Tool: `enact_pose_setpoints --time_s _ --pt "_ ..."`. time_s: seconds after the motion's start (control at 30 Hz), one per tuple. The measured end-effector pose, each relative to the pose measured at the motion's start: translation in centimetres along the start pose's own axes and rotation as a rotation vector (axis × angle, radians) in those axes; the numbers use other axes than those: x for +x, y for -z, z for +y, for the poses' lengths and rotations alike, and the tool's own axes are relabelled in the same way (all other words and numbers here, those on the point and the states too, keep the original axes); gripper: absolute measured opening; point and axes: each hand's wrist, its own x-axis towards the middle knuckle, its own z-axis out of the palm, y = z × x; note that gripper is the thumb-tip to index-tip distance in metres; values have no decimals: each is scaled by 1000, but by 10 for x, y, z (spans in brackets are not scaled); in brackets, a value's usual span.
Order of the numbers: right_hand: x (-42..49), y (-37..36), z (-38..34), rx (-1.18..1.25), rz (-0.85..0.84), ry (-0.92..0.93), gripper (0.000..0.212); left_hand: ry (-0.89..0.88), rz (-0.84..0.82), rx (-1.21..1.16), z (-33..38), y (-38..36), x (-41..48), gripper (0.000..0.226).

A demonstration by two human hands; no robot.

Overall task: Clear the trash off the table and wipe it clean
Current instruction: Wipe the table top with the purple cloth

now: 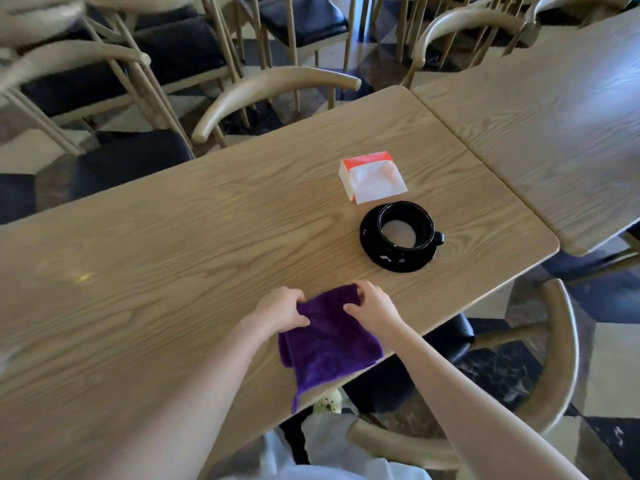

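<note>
At the near edge of the wooden table, right of centre: one purple cloth, soft plush pile, limp, light, its near corner drooping off the edge. It should bunch and fold freely and is best taken at the far hem, where both hands now are. Left hand: knuckles up, fingers curled over the cloth's far left corner, thumb pinching the fabric from the near side. Right hand: likewise arched, fingers hooked over the far right corner, thumb pressing on the pile. Both forearms reach in from the near side, roughly parallel, wrists low over the tabletop. Farther off and to the right: one black cup on a black saucer, glossy, hard, likely breakable and fairly heavy for its size; a handle projects on its right, and something pale lies in its bottom. Just beyond it, close but apparently not touching: one red-and-white carton with a white napkin lying across it, both light, easily crushed, probably the trash to clear. Chairs surround the table.
</note>
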Motion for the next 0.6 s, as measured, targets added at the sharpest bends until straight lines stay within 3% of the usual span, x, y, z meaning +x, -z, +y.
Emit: enact_pose_setpoints --time_s 0.17,0.43,0.6 --pt "-3 -11 -16 -89 19 133 15 -85 67 -285 -24 -9 -38 12" --pt "-18 -71 -88 -8 -133 417 20 47 350 -652 -92 -41 -123 14" --pt "-45 -119 -125 28 -230 520 23 252 469 -997 -142 -60 -188 15"
